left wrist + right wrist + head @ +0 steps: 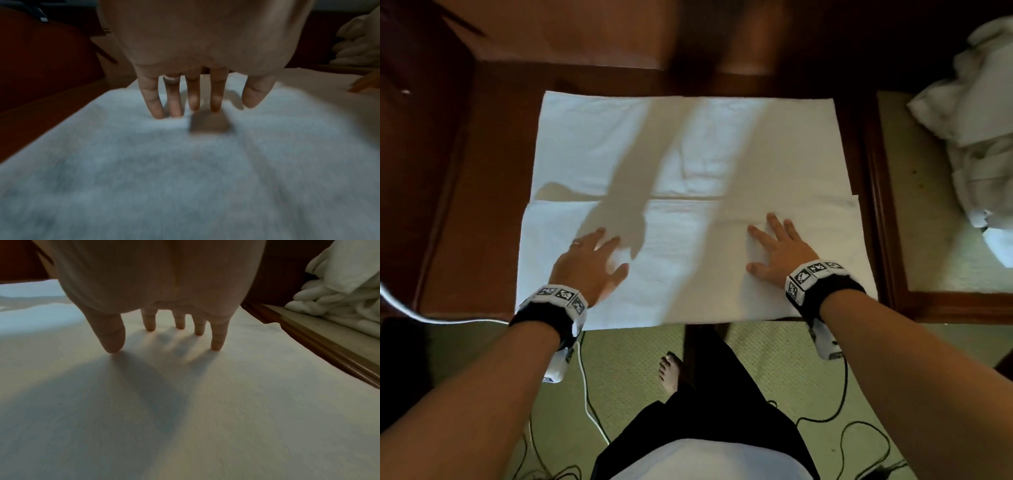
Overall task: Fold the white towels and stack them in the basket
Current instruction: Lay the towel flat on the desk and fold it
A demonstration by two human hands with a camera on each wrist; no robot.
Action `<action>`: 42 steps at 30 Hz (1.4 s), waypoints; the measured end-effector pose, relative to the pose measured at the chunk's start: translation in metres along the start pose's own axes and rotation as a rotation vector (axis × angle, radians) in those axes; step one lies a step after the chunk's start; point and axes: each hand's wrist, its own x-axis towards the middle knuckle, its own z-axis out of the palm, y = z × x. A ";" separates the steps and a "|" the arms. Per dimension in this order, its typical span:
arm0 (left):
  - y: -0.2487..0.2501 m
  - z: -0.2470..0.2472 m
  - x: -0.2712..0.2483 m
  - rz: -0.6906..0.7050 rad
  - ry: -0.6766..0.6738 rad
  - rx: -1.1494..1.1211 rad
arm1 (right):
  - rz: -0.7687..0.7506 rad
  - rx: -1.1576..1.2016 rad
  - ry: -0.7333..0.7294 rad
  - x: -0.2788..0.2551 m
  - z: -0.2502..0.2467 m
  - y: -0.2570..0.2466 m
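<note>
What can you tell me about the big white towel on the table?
The big white terry towel lies flat on the dark wooden table, its near part folded over so an edge runs across the middle. It looks soft and mostly smooth. The left hand and right hand press on the folded part with spread fingers. Arm shadows fall across it.

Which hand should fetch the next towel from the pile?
Right, probably. The pile of crumpled towels lies on the person's right, beside the right hand. The left hand presses the flat towel on its far side.
</note>
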 end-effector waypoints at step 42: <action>0.037 -0.151 0.247 0.234 0.358 0.242 | 0.005 -0.114 0.527 0.180 -0.184 0.065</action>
